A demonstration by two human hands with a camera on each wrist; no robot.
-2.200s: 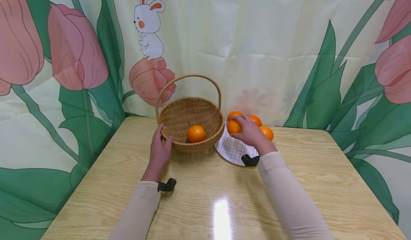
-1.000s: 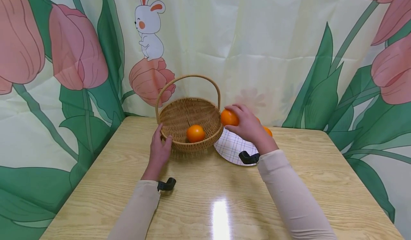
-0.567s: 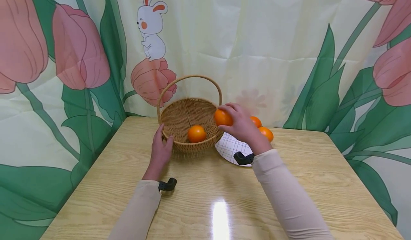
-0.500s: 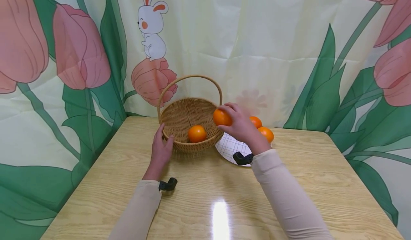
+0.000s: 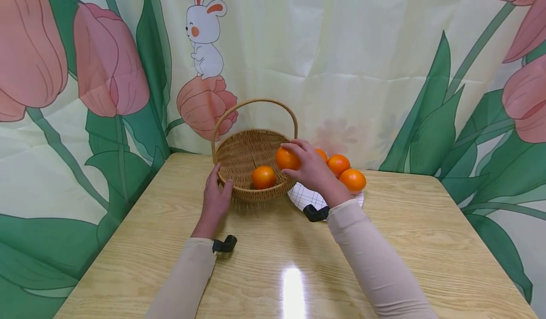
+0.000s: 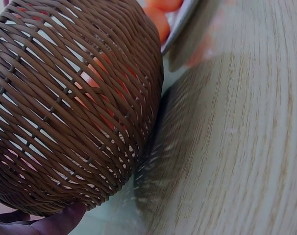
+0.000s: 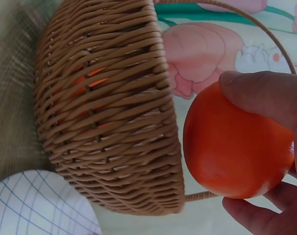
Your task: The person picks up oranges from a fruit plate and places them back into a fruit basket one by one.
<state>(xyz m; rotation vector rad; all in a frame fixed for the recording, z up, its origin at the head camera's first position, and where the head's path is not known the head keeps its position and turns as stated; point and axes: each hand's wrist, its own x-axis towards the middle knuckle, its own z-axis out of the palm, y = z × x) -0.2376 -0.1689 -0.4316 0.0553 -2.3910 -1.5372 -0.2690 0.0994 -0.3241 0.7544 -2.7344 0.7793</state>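
Note:
A wicker basket (image 5: 251,153) with a tall arched handle stands at the back of the table, with one smooth orange (image 5: 263,177) lying inside. My left hand (image 5: 215,204) holds its left front rim; in the left wrist view the thumb (image 6: 65,219) presses against the woven wall. A second orange (image 5: 287,158) is gripped by my right hand (image 5: 313,168) over the basket's right rim. Close up in the right wrist view, this held orange (image 7: 236,142) sits between thumb and fingers, beside the rim.
Right of the basket, several more oranges (image 5: 352,180) are grouped on a white checked plate (image 5: 304,195), partly hidden by the right hand. The wooden table (image 5: 256,262) reaches back to a curtain (image 5: 354,63) printed with tulips and a rabbit.
My right hand has lifted an orange from the group on the plate and carried it left to the basket's right rim. The left hand keeps its place on the basket.

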